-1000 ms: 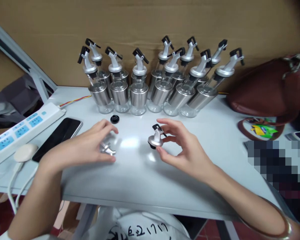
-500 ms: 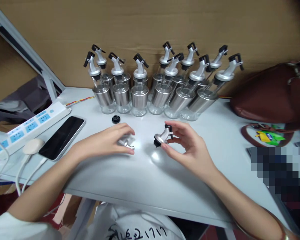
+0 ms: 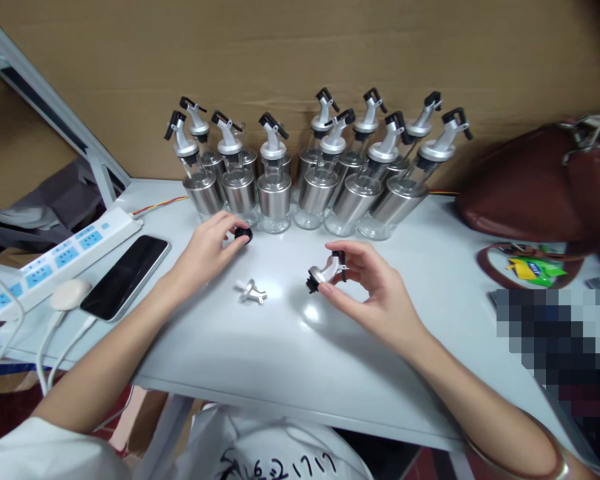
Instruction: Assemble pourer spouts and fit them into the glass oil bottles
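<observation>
My right hand pinches a silver pourer cap with a black lever, held tilted just above the pale table. My left hand reaches forward, and its fingertips close on a small black rubber stopper lying near the bottles. A small silver spout piece lies loose on the table between my hands. Several glass-and-steel dispenser bottles with silver pourer tops stand in rows at the back.
A black phone and a white power strip with blue sockets lie at the left, with a white plug and cables. A brown leather bag sits at the right. Cardboard forms the back wall.
My left hand let go of the silver spout piece, left it on the table, and moved forward onto the black stopper. My right hand barely moved with its cap.
</observation>
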{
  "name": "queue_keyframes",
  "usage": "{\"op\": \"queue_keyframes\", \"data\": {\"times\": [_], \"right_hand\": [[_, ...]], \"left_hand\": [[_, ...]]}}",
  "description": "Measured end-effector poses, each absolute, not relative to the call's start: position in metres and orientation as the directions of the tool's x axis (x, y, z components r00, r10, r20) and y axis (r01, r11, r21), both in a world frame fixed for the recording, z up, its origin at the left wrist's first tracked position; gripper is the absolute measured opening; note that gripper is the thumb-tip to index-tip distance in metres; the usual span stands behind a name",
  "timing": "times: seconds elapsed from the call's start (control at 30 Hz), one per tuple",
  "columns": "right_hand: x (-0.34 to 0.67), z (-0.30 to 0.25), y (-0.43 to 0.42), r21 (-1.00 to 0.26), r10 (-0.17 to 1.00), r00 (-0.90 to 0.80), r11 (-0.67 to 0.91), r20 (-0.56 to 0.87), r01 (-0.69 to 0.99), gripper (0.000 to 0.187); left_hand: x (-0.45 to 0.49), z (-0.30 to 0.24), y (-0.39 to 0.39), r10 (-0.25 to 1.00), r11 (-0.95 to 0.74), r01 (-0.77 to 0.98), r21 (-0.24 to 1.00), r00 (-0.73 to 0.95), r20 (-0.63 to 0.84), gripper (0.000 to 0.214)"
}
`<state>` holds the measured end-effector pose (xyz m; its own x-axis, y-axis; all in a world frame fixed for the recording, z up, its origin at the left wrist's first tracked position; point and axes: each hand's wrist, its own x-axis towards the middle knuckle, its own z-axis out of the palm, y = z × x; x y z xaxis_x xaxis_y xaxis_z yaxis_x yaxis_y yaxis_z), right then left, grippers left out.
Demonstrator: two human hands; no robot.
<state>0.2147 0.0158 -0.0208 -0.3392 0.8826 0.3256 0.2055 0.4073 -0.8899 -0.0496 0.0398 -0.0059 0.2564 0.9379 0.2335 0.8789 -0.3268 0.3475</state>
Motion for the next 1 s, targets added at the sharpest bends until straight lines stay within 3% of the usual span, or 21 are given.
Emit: {"op": "queue_keyframes", "data": {"times": [0.17, 0.23, 0.3, 0.43, 0.53, 0.6, 0.73, 1.0], "right_hand": [[0.220, -0.014, 0.020, -0.822, 0.884, -0.285, 0.456, 0.372, 0.340, 0.027], [0.225, -0.010, 0.024, -0.796, 0.890, -0.287, 0.448, 0.354, 0.407, 0.014], [0.232, -0.007, 0.029, -0.799, 0.903, -0.301, 0.416, 0.306, 0.435, 0.013], [0.244, -0.005, 0.038, -0.824, 0.930, -0.248, 0.358, 0.272, 0.439, 0.019], [0.245, -0.005, 0.040, -0.852, 0.935, -0.228, 0.343, 0.271, 0.395, 0.020], [0.244, -0.005, 0.039, -0.864, 0.932, -0.237, 0.346, 0.273, 0.366, 0.019], [0.242, -0.005, 0.036, -0.870, 0.915, -0.275, 0.375, 0.294, 0.320, 0.020], [0.245, -0.008, 0.036, -0.854, 0.870, -0.327, 0.456, 0.368, 0.252, 0.020]], "left_hand": [[-0.041, -0.013, 0.037, 0.914, -0.398, 0.880, 0.259, 0.355, 0.197, 0.021], [-0.044, -0.020, 0.039, 0.920, -0.387, 0.882, 0.270, 0.347, 0.184, 0.020], [-0.045, -0.024, 0.038, 0.925, -0.370, 0.886, 0.277, 0.324, 0.201, 0.020], [-0.030, -0.019, 0.023, 0.905, -0.377, 0.878, 0.293, 0.283, 0.317, 0.023], [-0.003, -0.012, 0.003, 0.805, -0.551, 0.777, 0.304, 0.400, 0.439, 0.019], [0.019, -0.013, -0.007, 0.748, -0.654, 0.694, 0.301, 0.538, 0.388, 0.019], [0.058, -0.025, -0.007, 0.688, -0.694, 0.603, 0.393, 0.716, 0.116, 0.032], [0.092, -0.043, 0.012, 0.596, -0.769, 0.538, 0.345, 0.798, 0.086, 0.021]]}}
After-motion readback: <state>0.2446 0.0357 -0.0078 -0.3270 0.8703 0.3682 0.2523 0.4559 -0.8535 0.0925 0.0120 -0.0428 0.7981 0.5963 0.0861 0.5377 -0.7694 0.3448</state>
